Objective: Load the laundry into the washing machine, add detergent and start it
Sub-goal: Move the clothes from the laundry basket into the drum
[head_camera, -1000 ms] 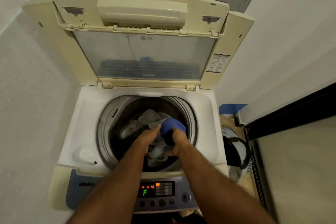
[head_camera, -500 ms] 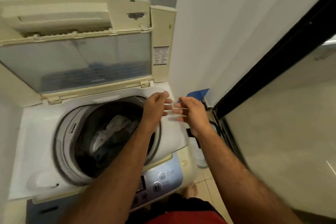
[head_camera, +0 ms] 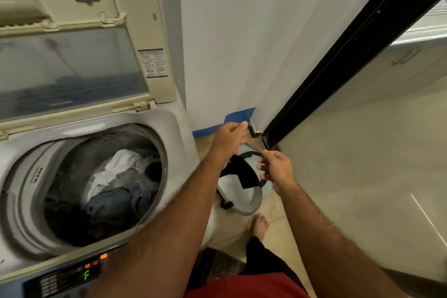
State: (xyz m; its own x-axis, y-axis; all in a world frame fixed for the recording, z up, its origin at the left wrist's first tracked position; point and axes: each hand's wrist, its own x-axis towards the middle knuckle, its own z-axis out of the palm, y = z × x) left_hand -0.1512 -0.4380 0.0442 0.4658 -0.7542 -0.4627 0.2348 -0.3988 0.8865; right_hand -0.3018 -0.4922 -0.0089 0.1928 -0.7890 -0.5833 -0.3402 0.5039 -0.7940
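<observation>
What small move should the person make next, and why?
Probably lower both hands into the white laundry basket with black trim on the floor and take the black garment. Left hand and right hand hover over it holding nothing, and the washing machine's round steel drum has room.

Washing machines: one top-loading washing machine [head_camera: 174, 133], standing at the left.
Lids: one lid [head_camera: 79, 38], raised upright behind the opening.
Drums: one drum [head_camera: 31, 201], open to view.
Clothes in the drum: one heap of laundry [head_camera: 121, 184]; white, grey and blue pieces show, but the separate pieces cannot be counted.
Control panels: one control panel [head_camera: 72, 276], with one green figure lit on it.
Baskets: one laundry basket [head_camera: 251, 198] on the floor just right of the machine.
Hands: two, the left hand [head_camera: 228, 136] and the right hand [head_camera: 278, 168], both above the basket.
Bare feet: one foot [head_camera: 260, 225] on the floor.
Warning labels: one label [head_camera: 152, 63] on the lid frame.
</observation>
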